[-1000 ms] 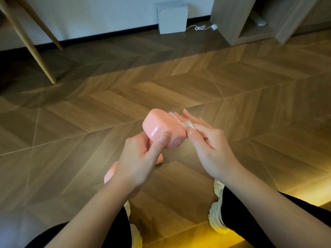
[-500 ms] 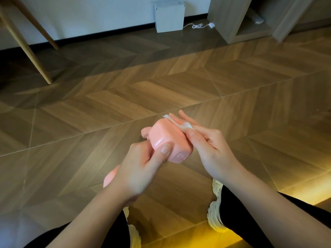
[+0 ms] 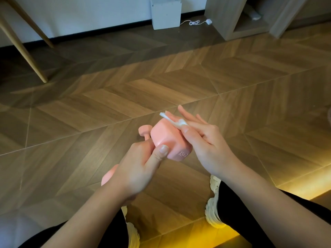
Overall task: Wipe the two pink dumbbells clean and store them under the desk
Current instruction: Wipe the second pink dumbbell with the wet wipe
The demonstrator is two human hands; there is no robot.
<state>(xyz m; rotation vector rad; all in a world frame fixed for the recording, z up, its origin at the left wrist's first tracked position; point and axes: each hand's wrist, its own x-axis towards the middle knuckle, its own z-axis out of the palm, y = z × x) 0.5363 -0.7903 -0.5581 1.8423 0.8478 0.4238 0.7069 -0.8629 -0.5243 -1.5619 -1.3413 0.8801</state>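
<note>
My left hand (image 3: 141,169) grips a pink dumbbell (image 3: 166,138) by its handle, thumb laid on the upper head. Its lower head (image 3: 109,176) sticks out below my wrist. My right hand (image 3: 206,145) presses a crumpled white tissue (image 3: 179,122) against the far top edge of that upper head, thumb pinching the tissue and fingers stretched out flat. One end of a second pink dumbbell (image 3: 144,130) shows on the wooden floor just left of the held head; the rest is hidden behind my left hand.
Slanted wooden desk legs (image 3: 23,49) stand at the far left. A white box (image 3: 165,13) and a white cable (image 3: 195,22) lie by the wall. A wooden shelf unit (image 3: 232,24) is at the back right. My pale shoes (image 3: 213,208) are below my hands.
The held dumbbell has turned and dropped slightly, and the tissue has slid up to the head's far edge. The second dumbbell's end now shows left of the held head.
</note>
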